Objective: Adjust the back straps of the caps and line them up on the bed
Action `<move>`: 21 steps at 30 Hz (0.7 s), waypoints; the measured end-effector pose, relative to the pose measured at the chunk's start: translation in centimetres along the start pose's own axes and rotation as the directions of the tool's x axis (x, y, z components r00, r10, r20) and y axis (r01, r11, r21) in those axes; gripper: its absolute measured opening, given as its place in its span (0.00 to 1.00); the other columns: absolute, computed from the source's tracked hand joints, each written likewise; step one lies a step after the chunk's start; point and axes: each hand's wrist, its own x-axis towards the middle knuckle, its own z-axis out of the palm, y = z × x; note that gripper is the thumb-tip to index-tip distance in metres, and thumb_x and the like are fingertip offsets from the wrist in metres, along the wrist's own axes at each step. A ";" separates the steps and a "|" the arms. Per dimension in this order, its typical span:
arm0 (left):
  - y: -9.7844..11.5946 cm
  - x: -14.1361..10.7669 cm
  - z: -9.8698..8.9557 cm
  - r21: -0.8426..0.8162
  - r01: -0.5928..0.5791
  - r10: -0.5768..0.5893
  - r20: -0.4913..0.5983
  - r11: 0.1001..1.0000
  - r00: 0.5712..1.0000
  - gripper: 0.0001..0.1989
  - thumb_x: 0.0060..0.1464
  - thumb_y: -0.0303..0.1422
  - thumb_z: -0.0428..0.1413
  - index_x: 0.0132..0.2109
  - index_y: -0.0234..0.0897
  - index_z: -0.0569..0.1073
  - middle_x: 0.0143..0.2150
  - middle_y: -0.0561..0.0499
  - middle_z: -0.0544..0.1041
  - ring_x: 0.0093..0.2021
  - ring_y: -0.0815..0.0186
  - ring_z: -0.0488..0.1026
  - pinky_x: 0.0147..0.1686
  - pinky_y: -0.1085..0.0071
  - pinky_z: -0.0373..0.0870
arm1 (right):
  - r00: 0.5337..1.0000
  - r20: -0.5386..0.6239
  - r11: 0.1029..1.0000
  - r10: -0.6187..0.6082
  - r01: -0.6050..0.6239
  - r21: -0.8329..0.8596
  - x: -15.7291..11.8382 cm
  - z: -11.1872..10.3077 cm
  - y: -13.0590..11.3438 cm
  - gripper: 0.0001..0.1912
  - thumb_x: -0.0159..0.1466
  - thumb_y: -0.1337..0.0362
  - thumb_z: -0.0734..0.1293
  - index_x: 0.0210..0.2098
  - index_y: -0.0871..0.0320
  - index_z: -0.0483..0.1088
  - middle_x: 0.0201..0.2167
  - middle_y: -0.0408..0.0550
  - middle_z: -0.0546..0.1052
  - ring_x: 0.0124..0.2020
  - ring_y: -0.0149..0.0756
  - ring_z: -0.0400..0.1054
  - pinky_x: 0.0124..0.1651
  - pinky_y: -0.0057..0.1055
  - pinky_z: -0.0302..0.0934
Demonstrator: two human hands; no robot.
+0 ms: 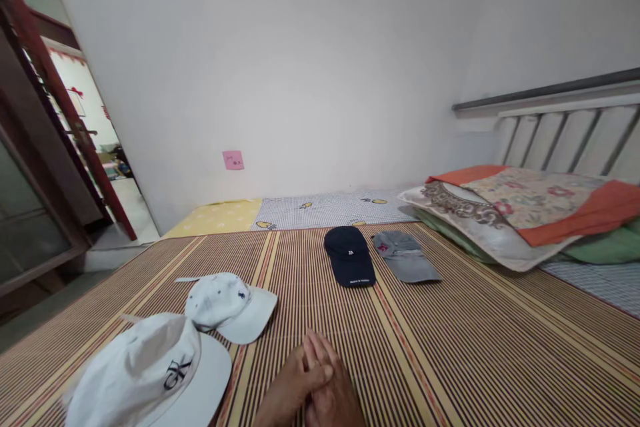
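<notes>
My left hand (289,383) and my right hand (334,390) are clasped together at the bottom centre, just above the striped mat, with a thumb crossed over the other hand. Their fingers press together and no object shows between them. To their left lies a large white cap (145,363) with dark letters, its brim pointing right. Touching it from behind is a smaller white cap (220,300) with a small dark logo. Beyond my hands, a navy cap (347,253) rests beside a grey cap (404,255), both brims toward me.
The striped mat (425,327) covers the bed. Pillows with an orange-edged floral cover (540,197) are piled at the right, by a white slatted headboard (575,140). A pink note (233,160) is on the wall, and a doorway stands at the far left.
</notes>
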 end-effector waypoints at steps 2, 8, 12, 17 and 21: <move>0.1 0.2 0.1 0.038 -0.022 0.021 0.031 0.999 0.999 0.13 0.43 0.40 0.70 0.37 0.41 0.82 0.39 0.41 0.84 0.55 0.40 0.76 0.57 0.49 0.71 | 0.999 0.041 1.000 -0.023 0.022 0.020 0.2 -0.5 0.5 0.47 0.63 0.78 0.56 0.77 0.46 0.38 0.72 0.48 0.67 0.72 0.48 0.61 0.66 0.48 0.68; 0.1 0.9 0.1 -0.016 -0.010 0.009 -0.083 1.000 0.996 0.25 0.52 0.52 0.65 0.46 0.33 0.80 0.46 0.39 0.84 0.51 0.50 0.79 0.49 0.59 0.72 | 0.981 0.192 0.963 0.011 -0.062 0.262 1.2 -3.1 3.7 0.35 0.64 0.73 0.61 0.69 0.49 0.60 0.66 0.51 0.73 0.67 0.43 0.68 0.65 0.41 0.68; 0.8 1.2 -0.7 -0.360 0.060 -0.178 -0.306 0.931 0.935 0.18 0.64 0.40 0.58 0.55 0.33 0.73 0.52 0.35 0.82 0.51 0.55 0.81 0.46 0.64 0.76 | 0.930 0.312 0.875 0.193 -0.307 0.375 1.7 -4.1 4.2 0.24 0.66 0.71 0.60 0.60 0.53 0.68 0.56 0.53 0.79 0.57 0.42 0.76 0.58 0.38 0.72; 1.1 1.7 -3.7 -0.578 -0.019 -0.253 -0.386 0.816 0.887 0.17 0.67 0.34 0.55 0.58 0.30 0.67 0.55 0.32 0.80 0.45 0.60 0.84 0.42 0.69 0.80 | 0.903 0.381 0.853 0.199 -0.351 0.386 2.2 -4.8 3.5 0.17 0.68 0.69 0.59 0.53 0.52 0.71 0.52 0.53 0.80 0.56 0.46 0.75 0.57 0.42 0.70; 1.0 1.7 -6.2 -0.676 -0.097 -0.251 -0.398 0.731 0.882 0.26 0.66 0.31 0.55 0.67 0.27 0.60 0.56 0.30 0.79 0.45 0.57 0.85 0.39 0.67 0.83 | 0.901 0.394 0.865 0.184 -0.339 0.370 2.2 -5.0 3.5 0.17 0.66 0.72 0.59 0.50 0.53 0.70 0.51 0.53 0.79 0.55 0.45 0.75 0.57 0.43 0.69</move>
